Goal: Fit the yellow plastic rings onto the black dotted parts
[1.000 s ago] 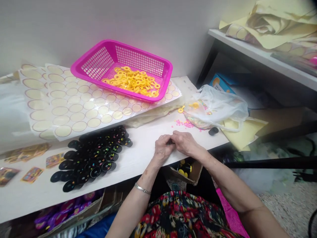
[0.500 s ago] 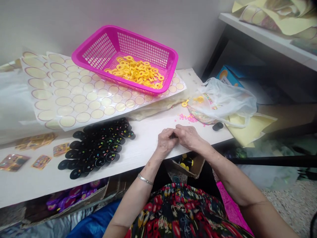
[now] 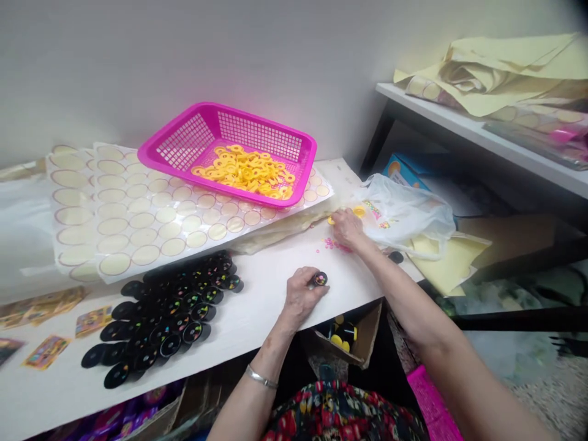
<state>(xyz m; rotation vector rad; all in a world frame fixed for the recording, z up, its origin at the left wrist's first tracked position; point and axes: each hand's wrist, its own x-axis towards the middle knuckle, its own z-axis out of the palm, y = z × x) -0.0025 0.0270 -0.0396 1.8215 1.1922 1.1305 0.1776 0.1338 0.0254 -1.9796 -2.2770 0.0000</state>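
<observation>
My left hand (image 3: 301,293) rests on the white table (image 3: 257,294) and pinches a small black disc (image 3: 320,279) with coloured dots on its face. My right hand (image 3: 346,228) is stretched out to the far right, fingers curled down over a scatter of tiny pink beads (image 3: 331,244), beside a yellow ring (image 3: 358,212). What its fingers hold is hidden. A spread of several black discs (image 3: 169,312) lies left of my left hand.
A pink basket (image 3: 184,131) holding yellow rings (image 3: 245,171) stands on sheets of round stickers (image 3: 138,214). A white plastic bag (image 3: 408,211) lies at the table's right end. Small picture cards (image 3: 46,352) lie at the left. An open cardboard box (image 3: 349,337) sits under the table; a shelf (image 3: 478,131) rises at right.
My hands were together at the table's edge; now they have parted. My right hand has reached out to the pink beads, and my left hand keeps the black disc.
</observation>
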